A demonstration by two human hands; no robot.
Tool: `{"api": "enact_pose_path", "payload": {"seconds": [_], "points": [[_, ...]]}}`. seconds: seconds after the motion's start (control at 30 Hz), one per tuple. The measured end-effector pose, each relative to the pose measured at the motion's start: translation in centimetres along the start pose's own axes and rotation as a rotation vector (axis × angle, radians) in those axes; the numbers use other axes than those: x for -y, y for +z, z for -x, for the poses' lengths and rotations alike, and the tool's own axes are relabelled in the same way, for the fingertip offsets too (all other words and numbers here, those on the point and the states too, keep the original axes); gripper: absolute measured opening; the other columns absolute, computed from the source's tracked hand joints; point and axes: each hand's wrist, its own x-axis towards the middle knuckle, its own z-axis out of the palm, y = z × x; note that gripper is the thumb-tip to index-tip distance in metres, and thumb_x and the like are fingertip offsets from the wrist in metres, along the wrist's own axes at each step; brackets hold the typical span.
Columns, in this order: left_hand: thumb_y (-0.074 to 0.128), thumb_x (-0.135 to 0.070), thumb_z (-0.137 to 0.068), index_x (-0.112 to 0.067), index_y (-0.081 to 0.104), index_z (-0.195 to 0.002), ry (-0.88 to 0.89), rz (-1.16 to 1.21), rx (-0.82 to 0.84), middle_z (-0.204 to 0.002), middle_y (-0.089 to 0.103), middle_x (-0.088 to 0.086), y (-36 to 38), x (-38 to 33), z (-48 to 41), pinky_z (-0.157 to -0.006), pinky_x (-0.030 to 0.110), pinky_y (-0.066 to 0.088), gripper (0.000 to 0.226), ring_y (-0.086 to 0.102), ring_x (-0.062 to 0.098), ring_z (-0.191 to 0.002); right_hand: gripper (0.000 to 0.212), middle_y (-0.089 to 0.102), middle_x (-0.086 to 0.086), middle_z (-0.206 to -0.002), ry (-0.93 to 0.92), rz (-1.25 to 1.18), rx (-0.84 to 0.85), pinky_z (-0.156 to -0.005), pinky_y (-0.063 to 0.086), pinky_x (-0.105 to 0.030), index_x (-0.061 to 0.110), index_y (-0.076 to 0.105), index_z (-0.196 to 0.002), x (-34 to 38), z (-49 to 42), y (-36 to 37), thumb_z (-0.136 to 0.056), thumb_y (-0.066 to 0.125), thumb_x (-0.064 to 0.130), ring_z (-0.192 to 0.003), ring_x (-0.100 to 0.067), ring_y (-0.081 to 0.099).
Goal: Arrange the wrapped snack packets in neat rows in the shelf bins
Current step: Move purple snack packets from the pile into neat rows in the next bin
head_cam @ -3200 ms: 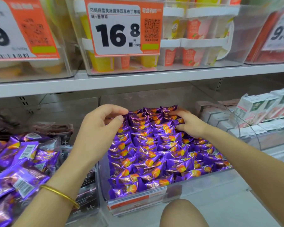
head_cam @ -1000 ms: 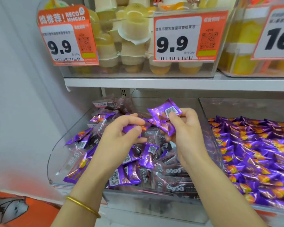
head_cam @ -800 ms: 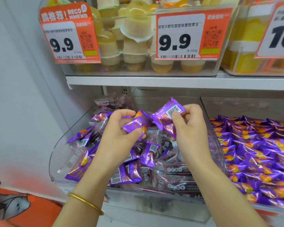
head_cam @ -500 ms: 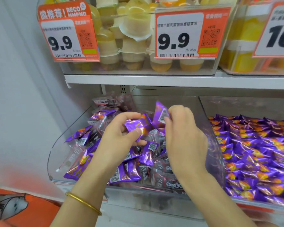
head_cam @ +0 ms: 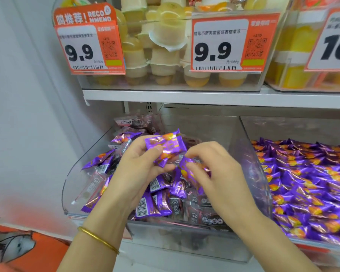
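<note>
A clear shelf bin (head_cam: 71,185) at centre holds a jumbled heap of purple and dark brown snack packets (head_cam: 161,201). Above that heap my left hand (head_cam: 139,169) grips a small stack of purple packets (head_cam: 166,147) between thumb and fingers. Just to its right, my right hand (head_cam: 218,173) pinches another purple packet (head_cam: 188,169) with curled fingertips. The neighbouring bin on the right (head_cam: 249,132) is filled with purple packets in rows (head_cam: 310,185).
The shelf above (head_cam: 204,97) carries clear bins of jelly cups (head_cam: 163,50) behind orange price tags (head_cam: 232,44). A grey wall (head_cam: 28,114) closes off the left side. An orange bag (head_cam: 28,252) lies at the lower left.
Since 3.2 s ago my view and hands shifted from the tidy right bin to the jumbled left bin. In the last second my right hand dropped lower and now pinches a packet near the heap.
</note>
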Motion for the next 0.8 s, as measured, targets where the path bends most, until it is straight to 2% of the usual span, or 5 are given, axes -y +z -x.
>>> {"api": "enact_pose_path", "payload": {"seconds": [0.13, 0.3, 0.6, 0.7, 0.8], "points": [[0.043, 0.001, -0.096, -0.013, 0.052, -0.111, 0.049, -0.042, -0.091, -0.107, 0.060, 0.022, -0.3, 0.2, -0.3, -0.057, 0.025, 0.056, 0.022, 0.071, 0.028, -0.077, 0.027, 0.063, 0.007, -0.093, 0.314, -0.357, -0.051, -0.062, 0.043, -0.011, 0.033, 0.059, -0.088, -0.4, -0.1, -1.4, -0.082, 0.068, 0.009, -0.064, -0.006, 0.057], [0.045, 0.001, -0.095, -0.025, 0.058, -0.101, 0.085, -0.232, -0.035, -0.104, 0.055, 0.017, 0.3, 0.3, -0.1, -0.068, 0.035, 0.057, 0.030, 0.066, 0.019, -0.071, 0.027, 0.071, 0.003, -0.092, 0.336, -0.681, -0.019, -0.074, 0.050, -0.016, 0.024, 0.068, -0.092, 0.1, -0.5, -3.0, -0.085, 0.061, -0.001, -0.083, -0.006, 0.066], [0.057, -0.035, -0.085, -0.010, 0.061, -0.103, -0.008, -0.138, 0.229, -0.096, 0.069, 0.013, 2.8, 0.0, 1.2, -0.061, 0.029, 0.056, 0.031, 0.068, 0.023, -0.077, 0.020, 0.058, 0.012, -0.089, 0.125, -0.391, -0.083, -0.073, 0.046, -0.015, 0.036, 0.070, -0.079, -0.6, -1.1, -3.7, -0.068, 0.071, 0.020, -0.083, -0.004, 0.059], [0.069, -0.023, -0.072, -0.014, 0.060, -0.107, 0.077, -0.255, 0.303, -0.101, 0.069, 0.013, 3.0, -0.1, 1.6, -0.067, 0.026, 0.055, 0.038, 0.069, 0.023, -0.084, 0.017, 0.051, 0.015, -0.088, 0.126, -0.357, -0.131, -0.062, 0.041, -0.013, 0.037, 0.067, -0.078, -0.8, -1.1, -3.9, -0.066, 0.074, 0.027, -0.069, -0.007, 0.053], [0.067, -0.014, -0.070, -0.014, 0.059, -0.109, 0.125, -0.216, 0.325, -0.099, 0.070, 0.009, 3.3, -0.4, 1.7, -0.068, 0.024, 0.054, 0.040, 0.069, 0.018, -0.082, 0.028, 0.050, 0.018, -0.099, 0.122, -0.201, -0.059, -0.071, 0.041, -0.015, 0.039, 0.065, -0.097, -0.9, -1.0, -4.6, -0.070, 0.069, 0.045, -0.083, -0.004, 0.054]]}}
